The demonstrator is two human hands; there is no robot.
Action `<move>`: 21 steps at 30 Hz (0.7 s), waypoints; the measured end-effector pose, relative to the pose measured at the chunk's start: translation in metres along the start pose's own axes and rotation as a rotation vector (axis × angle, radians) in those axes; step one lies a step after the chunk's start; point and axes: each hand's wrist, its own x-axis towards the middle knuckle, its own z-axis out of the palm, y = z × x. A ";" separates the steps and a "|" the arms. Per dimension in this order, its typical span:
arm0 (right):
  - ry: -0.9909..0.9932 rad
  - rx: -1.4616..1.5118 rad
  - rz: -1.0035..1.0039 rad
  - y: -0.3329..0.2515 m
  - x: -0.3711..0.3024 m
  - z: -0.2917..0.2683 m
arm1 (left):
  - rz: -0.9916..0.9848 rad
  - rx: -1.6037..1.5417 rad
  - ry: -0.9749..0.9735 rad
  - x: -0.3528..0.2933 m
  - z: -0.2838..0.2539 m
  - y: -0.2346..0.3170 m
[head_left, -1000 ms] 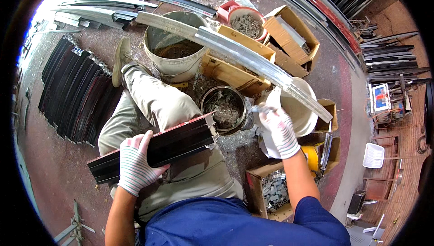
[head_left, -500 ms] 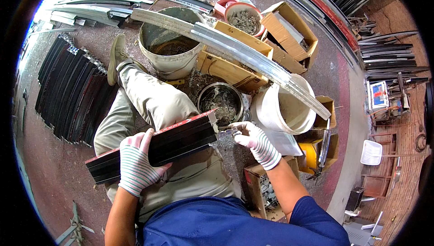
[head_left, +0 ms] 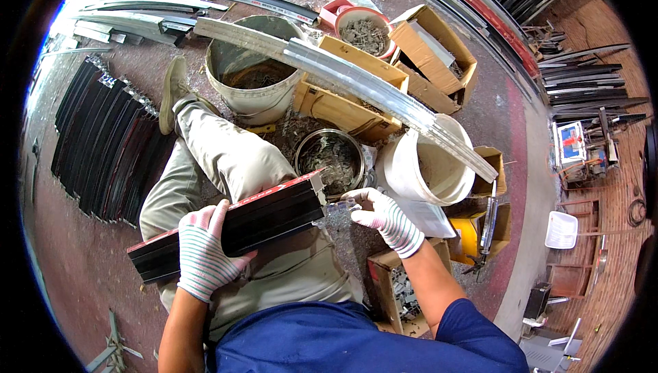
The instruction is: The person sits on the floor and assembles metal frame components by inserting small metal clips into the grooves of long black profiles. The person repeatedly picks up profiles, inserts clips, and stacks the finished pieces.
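A length of black metal profile (head_left: 267, 219) with a red printed strip along its top edge lies tilted across my thighs. My left hand (head_left: 208, 246), in a striped knit glove, is wrapped round its left part, thumb along the near side. At the profile's right, cut end, my right hand (head_left: 384, 214), gloved alike, pinches a small silvery metal bracket (head_left: 338, 208) between thumb and fingers. The bracket reaches to the open end of the profile; whether it sits inside cannot be made out. Just beyond is a round metal pot (head_left: 301, 160) of small metal scraps.
Long silver profiles (head_left: 363, 75) lie across a grey bucket (head_left: 257, 102), a wooden box (head_left: 346, 109) and a white bucket (head_left: 401, 167). Stacked black profiles (head_left: 110, 147) are on the floor at left. A carton of metal pieces (head_left: 408, 294) stands by my right forearm.
My right hand has shifted slightly, and the small bracket now shows more clearly against the profile's end. My left hand keeps its grip, and the profile stays almost in place.
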 end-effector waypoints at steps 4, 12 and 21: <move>0.015 -0.017 0.019 0.000 0.002 0.002 | -0.018 0.000 -0.009 0.001 -0.001 0.002; -0.021 -0.172 -0.002 -0.006 0.006 0.012 | -0.012 -0.001 -0.015 0.002 -0.001 0.001; 0.142 -0.076 -0.264 0.002 -0.011 0.022 | -0.005 -0.002 -0.006 0.002 0.000 0.001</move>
